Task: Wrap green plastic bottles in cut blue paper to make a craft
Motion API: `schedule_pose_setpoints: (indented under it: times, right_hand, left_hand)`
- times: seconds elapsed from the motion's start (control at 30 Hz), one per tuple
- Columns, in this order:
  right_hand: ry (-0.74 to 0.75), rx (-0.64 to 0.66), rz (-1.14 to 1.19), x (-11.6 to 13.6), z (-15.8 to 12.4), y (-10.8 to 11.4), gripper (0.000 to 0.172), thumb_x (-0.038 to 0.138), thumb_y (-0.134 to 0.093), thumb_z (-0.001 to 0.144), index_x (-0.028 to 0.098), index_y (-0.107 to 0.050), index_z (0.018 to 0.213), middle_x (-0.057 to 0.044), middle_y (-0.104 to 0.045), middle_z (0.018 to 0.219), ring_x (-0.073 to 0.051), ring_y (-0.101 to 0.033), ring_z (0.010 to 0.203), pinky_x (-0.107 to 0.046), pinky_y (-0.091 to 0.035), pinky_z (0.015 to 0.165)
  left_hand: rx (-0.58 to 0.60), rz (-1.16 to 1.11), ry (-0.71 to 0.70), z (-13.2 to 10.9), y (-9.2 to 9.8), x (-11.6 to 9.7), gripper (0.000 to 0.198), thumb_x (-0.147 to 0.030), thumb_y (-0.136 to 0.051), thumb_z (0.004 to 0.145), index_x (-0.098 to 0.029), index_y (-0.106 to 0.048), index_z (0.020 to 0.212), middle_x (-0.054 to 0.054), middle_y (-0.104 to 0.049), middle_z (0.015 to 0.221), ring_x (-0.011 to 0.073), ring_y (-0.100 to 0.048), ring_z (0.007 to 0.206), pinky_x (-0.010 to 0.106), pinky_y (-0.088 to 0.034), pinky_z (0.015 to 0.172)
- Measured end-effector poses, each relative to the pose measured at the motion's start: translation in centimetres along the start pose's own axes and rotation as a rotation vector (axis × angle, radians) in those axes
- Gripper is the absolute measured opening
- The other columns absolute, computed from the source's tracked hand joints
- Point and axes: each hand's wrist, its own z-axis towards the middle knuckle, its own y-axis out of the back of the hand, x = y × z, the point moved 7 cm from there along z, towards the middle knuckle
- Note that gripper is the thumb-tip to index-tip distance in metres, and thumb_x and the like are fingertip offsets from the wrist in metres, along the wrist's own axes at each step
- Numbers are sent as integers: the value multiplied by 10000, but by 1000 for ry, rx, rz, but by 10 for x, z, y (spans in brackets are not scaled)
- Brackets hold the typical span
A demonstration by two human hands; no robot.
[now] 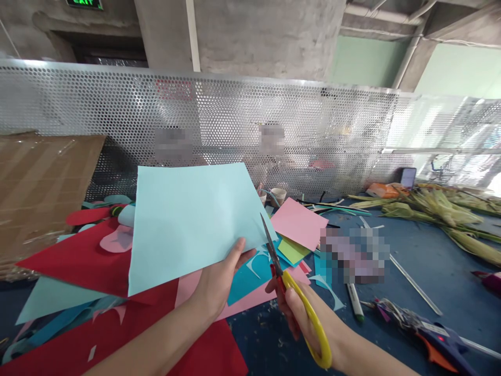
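Observation:
A light blue sheet of paper (191, 219) is pinched at its lower right edge by my left hand (227, 277), thumb on top. My right hand (299, 308) grips a pair of scissors (276, 256) with yellow and red handles. The dark blades point up and away, close to the sheet's right edge; whether they touch it I cannot tell. Beneath lie red paper (90, 261), a pink sheet (301, 222), a yellow-green piece (291, 250) and curved light blue offcuts (331, 290).
To the right lie a glue gun (434, 334) with a red light, a marker (355, 302), a clear glue stick (415, 284) and dried husks (438, 209). A phone (408, 178) stands behind. Cardboard (47, 193) is at left, and a perforated metal screen (230, 115) borders the back.

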Motion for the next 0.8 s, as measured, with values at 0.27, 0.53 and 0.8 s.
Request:
schedule_pose_setpoints:
  times: [0.27,0.53,0.8]
  right_hand:
    - [2,-7,-16,0,0,1,556,710,-232,924,216,-482,870,42,-386,666,-89,-341,454,-212,-320,393]
    - [-57,-8,55,-6,0,-1,557,737,-264,904,216,-454,859,67,-363,632,-66,-336,411,-185,-312,360]
    - [-89,-8,98,-5,-2,-2,584,770,-286,875,212,-457,855,86,-345,589,-52,-307,388,-163,-296,341]
  left_hand:
    - [9,-9,5,0,-1,-1,484,-162,-667,847,-299,-590,1305,20,-710,1195,227,-730,931,380,-557,945]
    - [-13,-36,19,-1,-2,-2,511,-120,-658,844,-272,-579,1325,40,-706,1202,229,-727,942,384,-558,944]
    - [-16,-45,32,-2,-2,-1,516,-129,-664,839,-275,-574,1326,41,-665,1273,215,-742,843,373,-571,922]
